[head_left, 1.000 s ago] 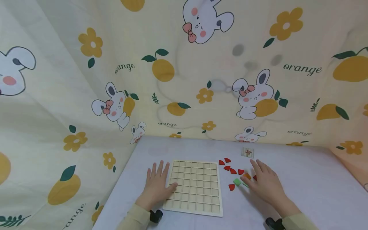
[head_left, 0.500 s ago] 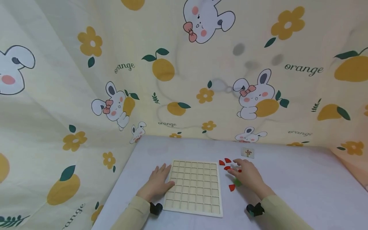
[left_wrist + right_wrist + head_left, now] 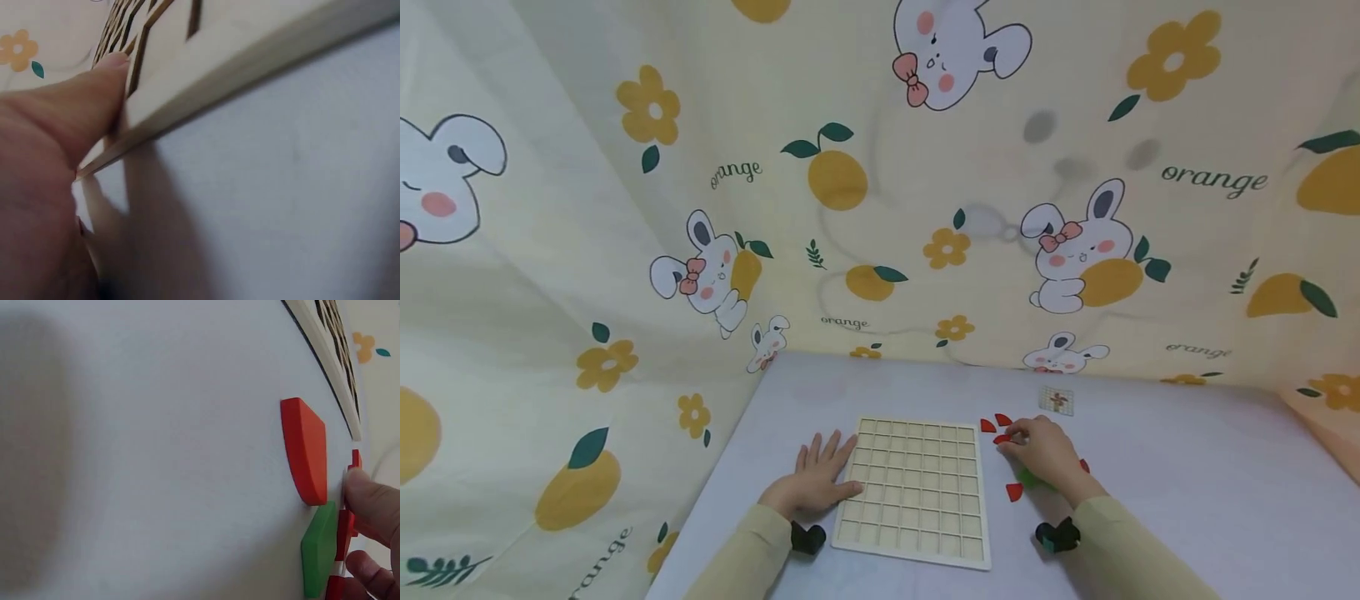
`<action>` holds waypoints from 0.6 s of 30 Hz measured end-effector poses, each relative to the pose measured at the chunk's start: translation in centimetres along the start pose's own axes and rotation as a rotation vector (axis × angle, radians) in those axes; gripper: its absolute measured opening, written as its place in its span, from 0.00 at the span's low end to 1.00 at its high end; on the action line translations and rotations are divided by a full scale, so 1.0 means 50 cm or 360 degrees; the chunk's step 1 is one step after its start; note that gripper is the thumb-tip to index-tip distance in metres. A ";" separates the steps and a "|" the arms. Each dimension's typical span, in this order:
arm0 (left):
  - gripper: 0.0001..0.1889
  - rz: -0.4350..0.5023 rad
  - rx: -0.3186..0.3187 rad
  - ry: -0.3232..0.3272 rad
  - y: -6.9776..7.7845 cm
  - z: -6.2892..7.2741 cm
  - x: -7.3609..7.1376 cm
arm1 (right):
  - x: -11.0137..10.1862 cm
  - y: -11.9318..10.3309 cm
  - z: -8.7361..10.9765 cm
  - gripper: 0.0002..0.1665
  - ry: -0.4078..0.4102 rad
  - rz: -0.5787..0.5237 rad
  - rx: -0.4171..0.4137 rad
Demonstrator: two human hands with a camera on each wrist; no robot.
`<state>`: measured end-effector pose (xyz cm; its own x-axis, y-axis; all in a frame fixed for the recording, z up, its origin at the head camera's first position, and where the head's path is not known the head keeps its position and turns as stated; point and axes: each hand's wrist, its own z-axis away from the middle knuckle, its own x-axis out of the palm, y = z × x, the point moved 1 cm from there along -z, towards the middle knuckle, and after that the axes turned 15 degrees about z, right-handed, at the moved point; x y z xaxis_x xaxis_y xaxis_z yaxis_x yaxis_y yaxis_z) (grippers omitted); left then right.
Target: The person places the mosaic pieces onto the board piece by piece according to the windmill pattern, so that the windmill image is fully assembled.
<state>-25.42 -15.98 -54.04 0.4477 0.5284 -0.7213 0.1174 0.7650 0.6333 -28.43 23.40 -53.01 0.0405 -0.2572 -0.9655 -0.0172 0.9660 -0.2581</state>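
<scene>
The spread left hand [image 3: 809,485] is touching the board [image 3: 916,492]; the right hand [image 3: 1047,454], grip unclear, is maybe picking, needing to pinch the red piece [image 3: 1001,439] beside it.

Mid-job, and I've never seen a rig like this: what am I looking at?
There's no machine here: a person works bare-handed. The wide picture looks forward and down from the head; the close-ups come from the left and right wrists. On the white surface lie a grid board, red pieces, a green piece and a small patterned square. The left hand rests its thumb on the board. The right hand is at one red piece; whether it's pinched, I can't tell.
</scene>
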 end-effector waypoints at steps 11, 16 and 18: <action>0.44 -0.0011 -0.0055 0.0000 0.017 0.007 -0.004 | 0.002 -0.005 0.003 0.16 0.0014 -0.0009 0.0030; 0.44 0.0001 -0.0057 0.0006 0.012 0.004 0.001 | 0.005 -0.010 0.003 0.14 0.0070 0.0036 0.0025; 0.44 0.0018 -0.0052 0.0024 0.009 0.003 0.003 | 0.006 -0.013 0.001 0.14 0.0094 0.0054 0.0013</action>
<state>-25.16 -15.62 -53.84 0.4353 0.5422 -0.7187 0.0832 0.7706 0.6319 -28.33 22.70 -53.14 -0.0193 -0.2250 -0.9742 -0.0097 0.9743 -0.2248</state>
